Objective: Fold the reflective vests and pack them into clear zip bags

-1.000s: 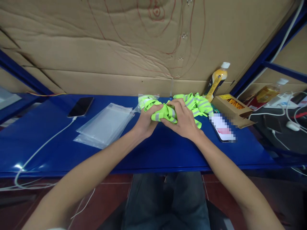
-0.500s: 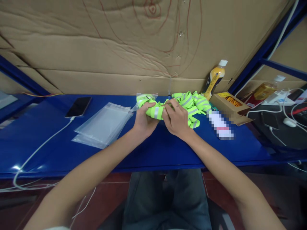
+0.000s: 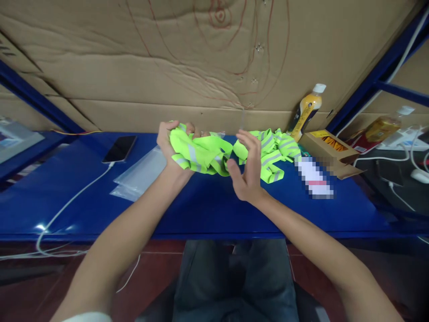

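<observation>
- The bundle (image 3: 197, 154) is a crumpled wad of flat, fluorescent yellow-green strap crossed by silver-grey bands; its folds overlap loosely, and the surface looks matt.
- One broad, fairly smooth fold faces the camera on the left, with a grey band slanting down it; toward the right the strap breaks into curled edges and small dark gaps.
- Its long axis runs left to right, roughly along the table (image 3: 214, 210), dipping slightly toward the right; the looped end points at the right hand (image 3: 248, 174), the other sits in the left hand (image 3: 165, 142).
- It is in front of the cardboard (image 3: 150, 114), between the bags (image 3: 142, 172) and the pile (image 3: 271, 150); whether its underside touches the table cannot be told.
- The left fingers curl around the bundle from behind, thumb along its upper left edge, gripping it.
- The right fingers are extended, close together, with the thumb spread away from them beside the looped end; contact there cannot be told.
- The pile, of similar banded strap, lies tangled just beyond the right hand.
</observation>
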Tool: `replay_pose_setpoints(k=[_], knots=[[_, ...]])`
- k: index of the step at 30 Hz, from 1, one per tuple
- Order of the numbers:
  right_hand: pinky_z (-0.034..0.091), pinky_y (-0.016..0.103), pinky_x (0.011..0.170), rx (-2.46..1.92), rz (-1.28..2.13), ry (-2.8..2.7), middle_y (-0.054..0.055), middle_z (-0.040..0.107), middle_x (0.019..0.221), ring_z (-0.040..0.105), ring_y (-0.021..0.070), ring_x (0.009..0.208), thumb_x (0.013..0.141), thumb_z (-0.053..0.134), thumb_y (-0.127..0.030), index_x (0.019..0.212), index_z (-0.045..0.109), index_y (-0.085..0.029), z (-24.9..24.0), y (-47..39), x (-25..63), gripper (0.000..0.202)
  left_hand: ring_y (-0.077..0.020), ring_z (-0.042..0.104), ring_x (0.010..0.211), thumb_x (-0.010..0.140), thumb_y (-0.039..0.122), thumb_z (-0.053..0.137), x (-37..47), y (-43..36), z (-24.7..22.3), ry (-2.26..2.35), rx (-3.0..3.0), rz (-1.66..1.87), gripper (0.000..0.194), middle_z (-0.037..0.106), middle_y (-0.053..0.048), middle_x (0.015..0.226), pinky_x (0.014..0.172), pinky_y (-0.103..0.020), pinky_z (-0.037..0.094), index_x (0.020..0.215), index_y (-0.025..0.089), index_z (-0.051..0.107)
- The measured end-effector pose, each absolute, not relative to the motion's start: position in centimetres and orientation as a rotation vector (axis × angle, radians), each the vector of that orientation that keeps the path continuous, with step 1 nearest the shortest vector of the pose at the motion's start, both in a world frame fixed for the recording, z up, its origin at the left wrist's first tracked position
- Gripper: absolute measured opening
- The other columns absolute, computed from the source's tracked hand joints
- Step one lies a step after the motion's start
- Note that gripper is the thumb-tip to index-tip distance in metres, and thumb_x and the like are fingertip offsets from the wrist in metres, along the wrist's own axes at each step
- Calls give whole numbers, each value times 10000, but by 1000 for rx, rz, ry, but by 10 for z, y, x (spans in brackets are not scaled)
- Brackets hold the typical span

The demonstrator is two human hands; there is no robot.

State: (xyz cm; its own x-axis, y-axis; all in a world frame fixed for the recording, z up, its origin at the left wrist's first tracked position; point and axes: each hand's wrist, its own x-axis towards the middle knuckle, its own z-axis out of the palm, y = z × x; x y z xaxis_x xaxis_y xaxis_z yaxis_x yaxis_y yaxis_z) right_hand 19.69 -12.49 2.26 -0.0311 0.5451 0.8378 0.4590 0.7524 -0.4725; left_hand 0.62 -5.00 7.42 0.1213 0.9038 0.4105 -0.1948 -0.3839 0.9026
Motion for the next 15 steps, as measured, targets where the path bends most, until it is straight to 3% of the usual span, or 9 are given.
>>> replay_pose_setpoints(k=[5, 8, 12, 15], knots=[[520, 497, 1252, -776, 576, -1654, 204, 445, 1665, 554, 290, 1523, 1034, 575, -725, 1674, 198, -269, -3, -119, 179, 871, -240, 530, 762, 770, 777, 537, 7, -54, 75, 669, 1309, 1421, 553, 390, -26, 615, 868, -539, 516, 656, 277, 329], [519, 511, 1255, -740, 640, -1601, 202, 496, 1641, 549, 292, 1542, 1012, 551, -806, 1691, 187, -284, -9, -118, 169, 931, -233, 533, 718, 831, 785, 498, 22, -60, 66, 646, 1339, 1398, 581, 366, -16, 595, 848, -517, 513, 647, 266, 311], [524, 541, 1239, -840, 464, -1553, 224, 411, 1713, 579, 319, 1520, 1030, 599, -729, 1712, 118, -304, 0, -120, 172, 937, -209, 532, 648, 879, 717, 546, 50, -68, 50, 601, 1258, 1433, 550, 416, -8, 592, 776, -460, 512, 646, 252, 366], [528, 552, 1235, -811, 319, -1620, 218, 471, 1676, 600, 332, 1492, 1014, 682, -645, 1713, 183, -303, 2, -124, 177, 925, -169, 529, 604, 908, 634, 597, 62, -74, 41, 615, 1100, 1456, 495, 461, -2, 599, 710, -399, 516, 653, 245, 428]])
